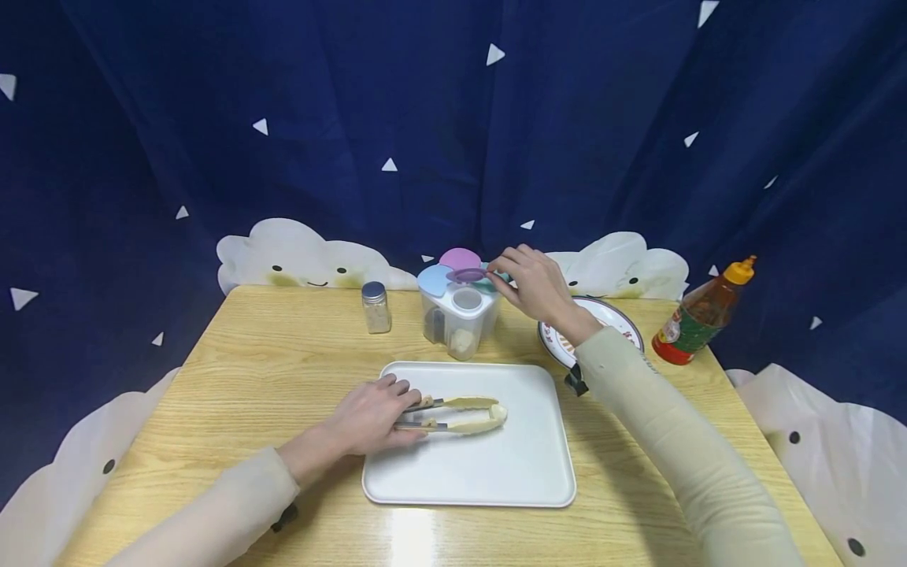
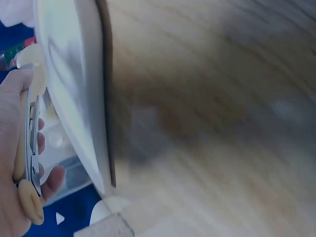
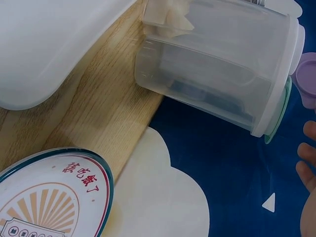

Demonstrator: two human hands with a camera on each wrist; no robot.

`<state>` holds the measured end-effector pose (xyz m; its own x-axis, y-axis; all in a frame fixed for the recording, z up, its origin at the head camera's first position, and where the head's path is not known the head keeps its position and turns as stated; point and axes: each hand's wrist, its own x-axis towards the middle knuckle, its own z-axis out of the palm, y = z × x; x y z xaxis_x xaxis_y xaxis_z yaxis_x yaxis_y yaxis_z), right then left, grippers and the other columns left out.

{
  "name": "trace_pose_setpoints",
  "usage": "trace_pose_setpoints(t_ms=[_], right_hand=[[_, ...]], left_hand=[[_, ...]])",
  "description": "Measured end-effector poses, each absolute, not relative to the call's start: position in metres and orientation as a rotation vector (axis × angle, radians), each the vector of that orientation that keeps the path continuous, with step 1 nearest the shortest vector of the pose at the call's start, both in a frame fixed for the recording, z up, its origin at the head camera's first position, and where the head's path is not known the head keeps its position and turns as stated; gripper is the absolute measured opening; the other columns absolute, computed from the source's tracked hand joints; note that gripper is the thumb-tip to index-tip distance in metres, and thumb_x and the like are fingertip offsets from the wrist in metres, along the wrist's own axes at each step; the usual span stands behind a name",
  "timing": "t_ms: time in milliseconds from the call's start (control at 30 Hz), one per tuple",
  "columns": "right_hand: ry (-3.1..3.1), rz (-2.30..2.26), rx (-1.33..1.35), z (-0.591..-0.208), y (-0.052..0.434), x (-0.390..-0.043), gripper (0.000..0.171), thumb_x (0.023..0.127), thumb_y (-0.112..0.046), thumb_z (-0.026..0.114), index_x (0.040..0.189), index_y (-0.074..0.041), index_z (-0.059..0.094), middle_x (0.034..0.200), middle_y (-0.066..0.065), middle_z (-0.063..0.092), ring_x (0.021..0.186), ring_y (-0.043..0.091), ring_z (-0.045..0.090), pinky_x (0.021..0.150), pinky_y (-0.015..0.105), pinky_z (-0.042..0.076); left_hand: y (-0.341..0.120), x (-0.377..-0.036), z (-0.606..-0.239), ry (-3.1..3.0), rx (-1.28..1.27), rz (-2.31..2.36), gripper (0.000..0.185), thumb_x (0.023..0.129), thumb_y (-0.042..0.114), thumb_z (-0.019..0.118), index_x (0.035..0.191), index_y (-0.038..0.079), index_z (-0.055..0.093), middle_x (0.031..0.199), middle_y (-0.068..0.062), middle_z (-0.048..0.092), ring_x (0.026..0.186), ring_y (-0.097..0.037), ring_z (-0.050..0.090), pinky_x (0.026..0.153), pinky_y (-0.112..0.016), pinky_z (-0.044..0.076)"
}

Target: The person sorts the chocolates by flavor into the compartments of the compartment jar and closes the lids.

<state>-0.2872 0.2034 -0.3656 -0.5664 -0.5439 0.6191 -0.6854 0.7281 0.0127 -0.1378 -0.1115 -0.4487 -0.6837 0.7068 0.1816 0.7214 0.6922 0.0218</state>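
My left hand grips a pair of cream-tipped metal tongs lying on a white tray; the tong tips pinch a small pale piece. In the left wrist view the tongs run along my fingers beside the tray's rim. My right hand reaches to a clear multi-compartment seasoning box behind the tray and pinches its raised purple lid. In the right wrist view the box lies tilted, with the purple lid near my fingertips.
A small glass shaker stands left of the box. A patterned plate lies to the right, also in the right wrist view. An orange-capped sauce bottle stands at the table's right edge. A blue curtain hangs behind the wooden table.
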Motion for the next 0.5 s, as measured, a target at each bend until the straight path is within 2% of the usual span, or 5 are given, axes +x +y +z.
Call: trace_pose_setpoints(t_ms=[333, 500], right_hand=[[-2.335, 0.298, 0.924, -0.366, 0.203, -0.288, 0.014, 0.101, -0.027, 0.07, 0.103, -0.015, 0.077, 0.1, 0.003, 0.075, 0.087, 0.026, 0.063, 0.073, 0.039, 0.052], [-2.331, 0.298, 0.924, -0.366, 0.203, -0.288, 0.014, 0.101, -0.026, 0.07, 0.103, -0.015, 0.077, 0.099, 0.003, 0.075, 0.085, 0.026, 0.062, 0.072, 0.039, 0.051]], left_hand=[[-0.136, -0.144, -0.419, -2.692, -1.042, -0.151, 0.049, 0.088, 0.057, 0.077, 0.113, 0.016, 0.071, 0.101, -0.004, 0.072, 0.081, -0.019, 0.061, 0.053, -0.025, 0.045], [-0.148, -0.151, -0.4, -2.626, -0.971, -0.136, 0.052, 0.086, 0.058, 0.078, 0.113, 0.013, 0.072, 0.097, -0.005, 0.072, 0.078, -0.019, 0.06, 0.052, -0.028, 0.046]])
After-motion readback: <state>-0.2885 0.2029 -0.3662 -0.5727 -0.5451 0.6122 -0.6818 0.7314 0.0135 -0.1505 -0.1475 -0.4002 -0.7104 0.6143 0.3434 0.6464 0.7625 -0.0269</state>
